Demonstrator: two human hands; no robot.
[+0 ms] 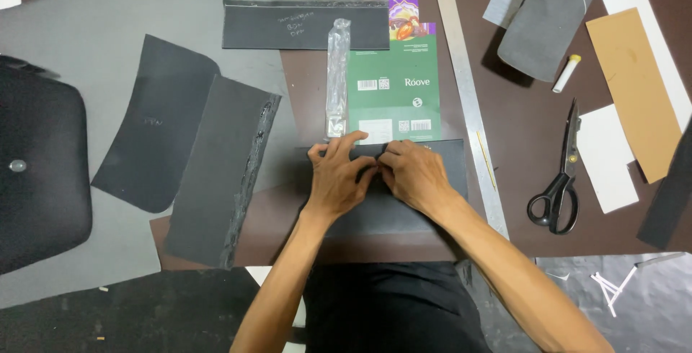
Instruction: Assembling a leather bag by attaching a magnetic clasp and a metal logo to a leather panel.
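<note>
Far left on the worktop [519,129]: a black padded case [40,173] with a round stud. Right of it, two dark sheets [209,158] overlap, their long axes running near-to-far with a slight tilt; the right one has a glossy smeared edge.

Centre, near edge: a dark rectangular sheet [450,169], long axis left-to-right, its far long edge facing away from the person. Both hands sit on that far edge, touching each other.

Left hand [335,176]: fingers curled, tips pressing down on the sheet's far edge, thumb tucked toward the right hand. Grip closed in a pinch on the sheet's edge.

Right hand [414,173]: fingers bent, knuckles up, fingertips meeting the left hand's on the same edge. Grip likewise pinched shut on the sheet; exactly how much material is caught, cannot tell.

Just beyond the hands: a clear plastic strip [337,75] lying near-to-far, beside a green printed carton [396,100] laid flat.

Right of that: a long metal ruler [461,86], near-to-far, slightly slanted. Further right: black-handled scissors [562,180], blades pointing away; a white glue stick [566,73]; a tan card [634,86].
</note>
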